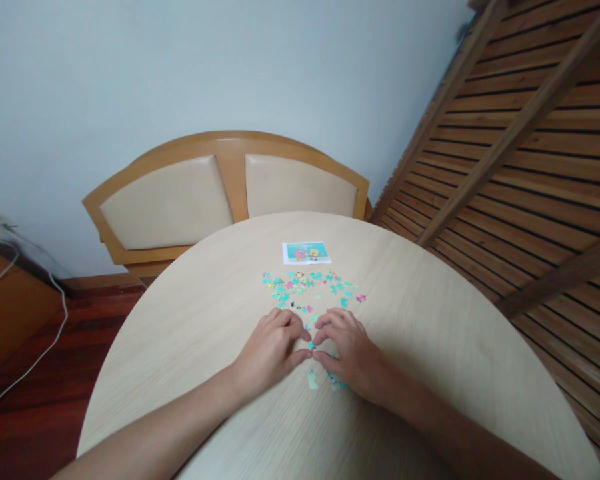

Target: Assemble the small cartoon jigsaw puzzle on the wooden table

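My left hand (273, 343) and my right hand (347, 347) meet over the round table, thumbs and index fingers curled toward each other. Between their fingertips is a small teal jigsaw puzzle piece (311, 345), partly covered; whether it is one piece or two joined, I cannot tell. Just below lies a pale green puzzle piece (313, 381). A cluster of puzzle pieces (333, 379) shows partly from under my right hand. Beyond my fingers, several loose puzzle pieces (281, 294) in teal, pink and yellow are scattered.
A printed picture card (307, 253) with cartoon figures lies behind the loose pieces on the light wooden table (430, 333). A padded bench back (237, 180) stands at the far edge. Slatted wood panelling (520, 140) leans at right; a white cable (63, 313) hangs at left.
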`<state>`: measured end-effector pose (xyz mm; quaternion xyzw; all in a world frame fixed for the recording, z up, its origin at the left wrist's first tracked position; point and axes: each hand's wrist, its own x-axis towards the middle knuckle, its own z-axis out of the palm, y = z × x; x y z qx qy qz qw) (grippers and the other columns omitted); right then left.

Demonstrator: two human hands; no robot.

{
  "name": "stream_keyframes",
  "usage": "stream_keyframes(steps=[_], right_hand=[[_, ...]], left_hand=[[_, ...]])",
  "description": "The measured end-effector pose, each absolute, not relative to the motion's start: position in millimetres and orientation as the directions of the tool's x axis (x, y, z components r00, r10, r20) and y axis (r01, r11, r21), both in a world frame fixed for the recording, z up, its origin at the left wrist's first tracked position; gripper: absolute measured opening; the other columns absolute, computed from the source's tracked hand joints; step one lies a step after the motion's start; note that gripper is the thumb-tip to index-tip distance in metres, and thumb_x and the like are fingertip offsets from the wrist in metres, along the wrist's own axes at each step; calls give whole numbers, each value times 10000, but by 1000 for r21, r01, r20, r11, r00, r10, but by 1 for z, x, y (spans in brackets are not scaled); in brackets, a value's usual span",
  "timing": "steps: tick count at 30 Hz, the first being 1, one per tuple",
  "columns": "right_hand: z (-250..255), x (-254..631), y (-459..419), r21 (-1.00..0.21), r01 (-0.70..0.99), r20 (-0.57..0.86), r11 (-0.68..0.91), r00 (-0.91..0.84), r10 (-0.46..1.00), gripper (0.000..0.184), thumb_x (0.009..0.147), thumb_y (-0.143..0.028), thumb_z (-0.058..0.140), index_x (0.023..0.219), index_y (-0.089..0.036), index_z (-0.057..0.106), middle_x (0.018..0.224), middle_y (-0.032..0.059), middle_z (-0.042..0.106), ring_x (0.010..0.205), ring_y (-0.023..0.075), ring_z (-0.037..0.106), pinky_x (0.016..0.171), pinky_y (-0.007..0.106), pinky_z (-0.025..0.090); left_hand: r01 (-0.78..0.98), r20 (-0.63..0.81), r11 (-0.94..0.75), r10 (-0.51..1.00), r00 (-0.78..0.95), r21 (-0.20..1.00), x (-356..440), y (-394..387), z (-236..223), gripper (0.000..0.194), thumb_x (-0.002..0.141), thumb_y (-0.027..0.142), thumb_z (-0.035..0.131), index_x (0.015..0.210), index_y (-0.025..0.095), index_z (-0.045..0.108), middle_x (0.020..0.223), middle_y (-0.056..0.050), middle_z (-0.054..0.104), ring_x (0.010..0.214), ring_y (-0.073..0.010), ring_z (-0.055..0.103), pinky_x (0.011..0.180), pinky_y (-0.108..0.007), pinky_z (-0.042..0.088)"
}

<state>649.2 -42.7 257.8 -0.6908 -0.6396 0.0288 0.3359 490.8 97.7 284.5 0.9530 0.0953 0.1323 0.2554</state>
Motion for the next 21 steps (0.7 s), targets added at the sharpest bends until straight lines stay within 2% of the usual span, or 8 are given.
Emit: stream_keyframes(steps=[9,15,21], right_hand=[[257,658,-47,-430,903,405,4,189,895,163,816,-189,744,930,-213,631,1138,71,650,1201,280,499,1019,480,423],[266,671,-47,-479,877,357,-29,224,907,232,789,-200,776,966,-186,627,1073,73,667,1093,263,567,968,461,460],[272,681,-47,-488,872,316,18,157,936,180,837,-177,709,1016,-186,697,1112,82,703,1078,245,611,967,431,476]], left_hand=[[74,284,-835,267,921,545,502,90,278,135,872,239,729,1006,240,711,1105,-56,614,1081,-251,537,954,-409,445],[134,289,-839,325,900,528,507,87,272,117,855,236,729,963,218,688,1096,-57,624,1052,-252,549,923,-414,460],[131,312,-877,299,902,463,508,84,275,105,882,260,695,977,216,692,1091,-60,639,1069,-252,548,923,-414,464]])
